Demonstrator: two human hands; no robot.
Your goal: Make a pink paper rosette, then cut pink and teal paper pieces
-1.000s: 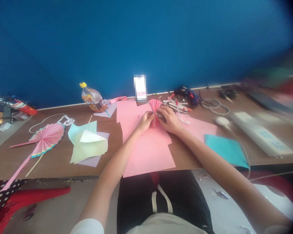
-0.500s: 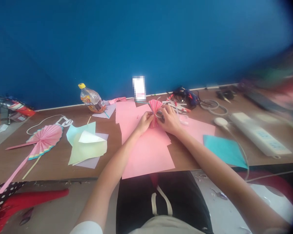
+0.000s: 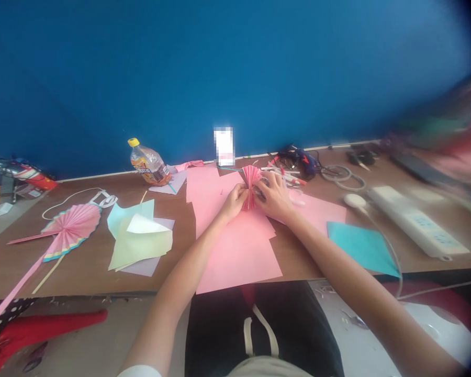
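Bottle (image 3: 151, 170) with yellow cap stands on a pale purple sheet (image 3: 180, 179), far and to the left of the hands; how much is inside it, I cannot tell. The grip of the left hand (image 3: 235, 201) pinches the pleated pink paper (image 3: 251, 175) near its narrow middle, with thumb and fingertips pressed together. The right hand (image 3: 273, 195) is at the right side of the same paper, its fingers bent; something small and dark shows at this grip, too small to name, and I cannot tell if these fingers pinch the paper. The pleated pink paper is over the pink sheets (image 3: 235, 262) on the brown worktop (image 3: 90, 275), and its far end spreads like a fan. To the left lie a pink round fan (image 3: 76, 222) and a pile of pale sheets (image 3: 141, 246); to the right, a turquoise sheet (image 3: 359, 246) and a white power strip (image 3: 416, 220). Behind the worktop rises a blue wall (image 3: 220, 63).
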